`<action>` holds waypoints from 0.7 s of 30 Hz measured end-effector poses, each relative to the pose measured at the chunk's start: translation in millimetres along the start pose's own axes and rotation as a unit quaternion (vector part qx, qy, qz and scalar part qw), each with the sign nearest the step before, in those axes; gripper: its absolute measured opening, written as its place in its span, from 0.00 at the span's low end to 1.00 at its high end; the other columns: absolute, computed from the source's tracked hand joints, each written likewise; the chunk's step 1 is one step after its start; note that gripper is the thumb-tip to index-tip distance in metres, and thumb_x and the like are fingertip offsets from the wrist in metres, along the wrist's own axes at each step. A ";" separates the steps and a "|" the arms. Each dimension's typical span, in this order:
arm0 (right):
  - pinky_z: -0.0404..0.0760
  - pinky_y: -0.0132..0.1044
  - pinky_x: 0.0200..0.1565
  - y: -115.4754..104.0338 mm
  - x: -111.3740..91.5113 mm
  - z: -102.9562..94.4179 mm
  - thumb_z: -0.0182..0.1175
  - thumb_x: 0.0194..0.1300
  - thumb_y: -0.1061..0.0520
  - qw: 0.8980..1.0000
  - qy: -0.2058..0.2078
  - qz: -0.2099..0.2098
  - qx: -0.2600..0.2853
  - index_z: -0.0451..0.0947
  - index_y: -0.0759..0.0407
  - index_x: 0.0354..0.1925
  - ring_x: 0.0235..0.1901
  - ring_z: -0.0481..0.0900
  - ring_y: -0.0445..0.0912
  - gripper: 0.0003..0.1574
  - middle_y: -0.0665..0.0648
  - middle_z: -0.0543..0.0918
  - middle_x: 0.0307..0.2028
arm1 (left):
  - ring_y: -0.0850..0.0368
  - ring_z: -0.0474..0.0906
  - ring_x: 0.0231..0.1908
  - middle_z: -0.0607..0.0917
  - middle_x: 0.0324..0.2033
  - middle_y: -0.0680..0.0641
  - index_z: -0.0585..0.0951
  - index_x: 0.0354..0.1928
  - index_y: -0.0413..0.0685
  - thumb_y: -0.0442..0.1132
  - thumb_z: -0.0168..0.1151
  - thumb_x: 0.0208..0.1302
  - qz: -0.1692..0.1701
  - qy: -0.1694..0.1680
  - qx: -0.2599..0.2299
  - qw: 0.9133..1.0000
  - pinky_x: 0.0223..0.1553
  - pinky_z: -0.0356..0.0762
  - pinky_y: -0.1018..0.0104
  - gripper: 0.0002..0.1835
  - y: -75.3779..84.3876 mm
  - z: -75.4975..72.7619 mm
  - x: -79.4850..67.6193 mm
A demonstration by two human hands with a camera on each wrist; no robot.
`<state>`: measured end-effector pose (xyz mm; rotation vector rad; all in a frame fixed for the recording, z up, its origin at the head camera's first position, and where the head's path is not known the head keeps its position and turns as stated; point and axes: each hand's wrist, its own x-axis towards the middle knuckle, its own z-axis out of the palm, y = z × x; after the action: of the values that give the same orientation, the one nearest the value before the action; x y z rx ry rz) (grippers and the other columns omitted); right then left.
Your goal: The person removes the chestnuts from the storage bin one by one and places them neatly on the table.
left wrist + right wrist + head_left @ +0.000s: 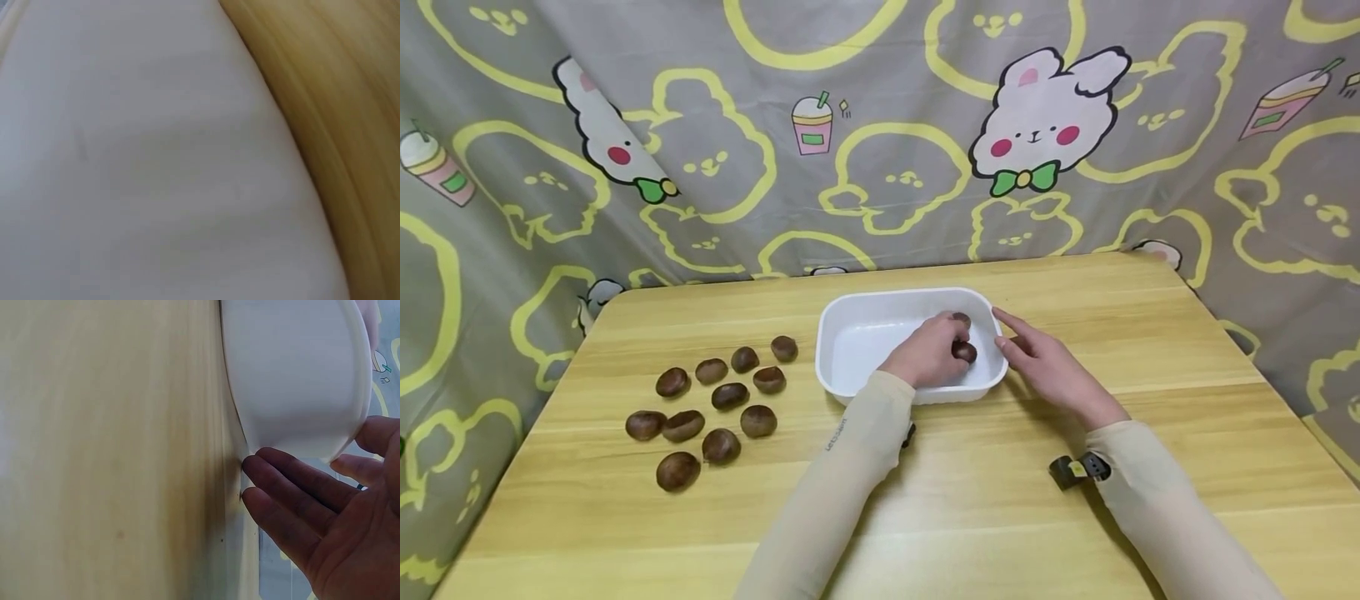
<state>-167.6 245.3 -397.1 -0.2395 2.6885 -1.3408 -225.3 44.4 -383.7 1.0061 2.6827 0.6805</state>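
A white plastic tub (865, 392) stands on the table, its outer wall (169, 150) filling most of the left wrist view. My left hand (928, 352) reaches over the near rim into its right end. There the thumb and fingers pinch a brown chestnut (965, 352) low in the tub. Just beyond the fingers is a second chestnut (961, 319), partly hidden. At the tub's right end, my right hand (1048, 367) touches the rim with its thumb and a fingertip. Its other fingers (300, 487) extend loosely beside the wall in the right wrist view.
Several loose chestnuts (730, 396) lie spread on the table left of the tub. The wooden table (985, 517) ends at the back against a grey patterned curtain (880, 100). A small black camera (1078, 471) is strapped at the right wrist.
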 end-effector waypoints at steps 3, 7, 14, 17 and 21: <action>0.66 0.59 0.61 -0.1 -0.5 0.8 0.45 0.78 0.41 1.000 -0.003 0.003 0.001 0.51 0.48 0.77 0.57 0.74 0.59 0.37 0.68 0.80 0.54 | 0.55 0.69 0.39 0.74 0.37 0.48 0.80 0.33 0.46 0.36 0.66 0.62 -0.010 -0.002 0.007 1.000 0.43 0.67 0.69 0.04 -0.5 -3.9 -7.3; 0.65 0.60 0.62 -0.9 -0.7 0.7 0.44 0.78 0.41 1.000 0.001 0.005 0.000 0.51 0.47 0.77 0.58 0.74 0.59 0.36 0.68 0.80 0.54 | 0.56 0.72 0.39 0.75 0.38 0.49 0.83 0.42 0.44 0.37 0.68 0.61 -0.013 0.005 0.002 1.000 0.44 0.70 0.69 0.08 -0.6 -10.7 -17.2; 0.66 0.60 0.61 -1.5 0.3 1.4 0.44 0.78 0.41 1.000 0.004 0.001 -0.007 0.52 0.47 0.77 0.57 0.74 0.59 0.36 0.68 0.80 0.53 | 0.55 0.74 0.43 0.76 0.41 0.49 0.83 0.49 0.40 0.35 0.70 0.59 -0.006 0.047 -0.052 0.998 0.50 0.71 0.68 0.15 -10.6 -25.5 -37.6; 0.66 0.59 0.60 -0.2 1.2 1.4 0.44 0.77 0.40 1.000 0.006 0.001 -0.011 0.52 0.46 0.77 0.57 0.74 0.59 0.37 0.68 0.79 0.54 | 0.55 0.76 0.43 0.77 0.40 0.49 0.83 0.47 0.40 0.33 0.71 0.58 0.010 0.068 -0.084 0.994 0.48 0.72 0.70 0.15 -18.7 -32.5 -43.8; 0.67 0.59 0.60 1.0 1.8 1.8 0.44 0.77 0.39 1.000 0.007 0.001 -0.011 0.52 0.46 0.77 0.56 0.74 0.59 0.37 0.68 0.79 0.54 | 0.58 0.77 0.43 0.78 0.39 0.50 0.83 0.46 0.41 0.34 0.72 0.57 0.018 0.079 -0.118 0.990 0.48 0.74 0.69 0.14 -29.6 -38.8 -49.5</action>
<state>-169.1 244.2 -399.0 -0.2297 2.7143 -1.3187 -218.1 -21.5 -363.0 0.9782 2.6365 1.0980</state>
